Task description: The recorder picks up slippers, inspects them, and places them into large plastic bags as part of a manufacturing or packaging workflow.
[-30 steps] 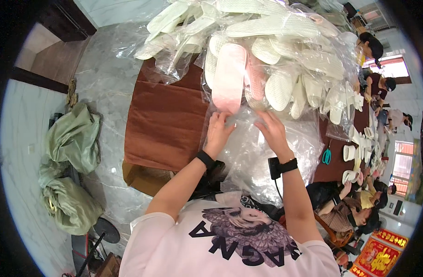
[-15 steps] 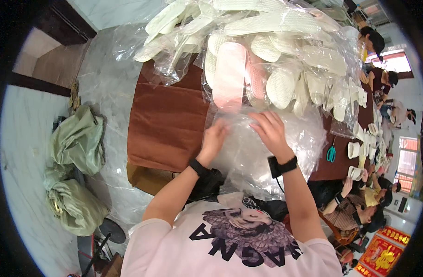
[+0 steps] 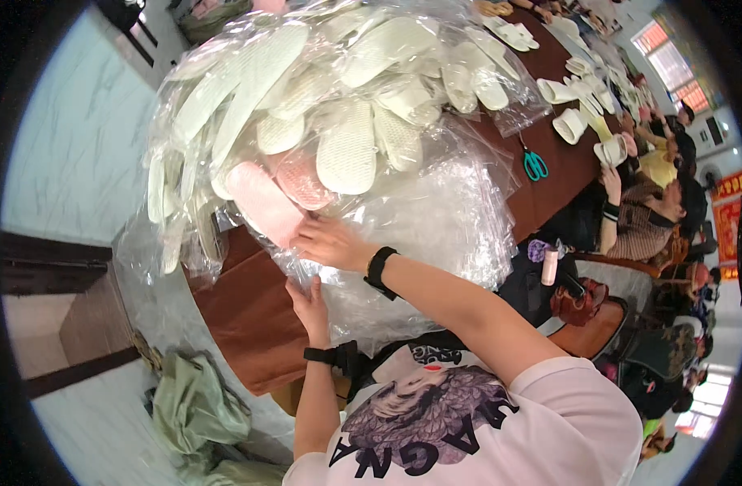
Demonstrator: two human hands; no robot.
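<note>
A pair of pink slippers [image 3: 266,202], one smooth side up and one textured, lies in clear plastic at the near edge of a heap of bagged white slippers [image 3: 345,150]. My right hand [image 3: 330,243] has its bent fingers closed on the near end of the smooth pink slipper. Just below it, my left hand [image 3: 309,311] is by the edge of the plastic, thumb and fingers apart. A stack of clear plastic bags [image 3: 436,223] lies flat beside my right hand and under its wrist.
Teal-handled scissors [image 3: 535,165] lie on the brown-covered table [image 3: 249,312]. Farther right, a person [image 3: 642,215] handles white slippers [image 3: 610,151]. Green sacks [image 3: 197,401] stand on the floor at left. A pink bottle [image 3: 549,266] and a brown bag [image 3: 580,301] are at right.
The view has turned, shifting the table and heap leftward. My right hand has moved from the clear bags to the pink slipper. My left hand has come beneath it, with its fingers spread.
</note>
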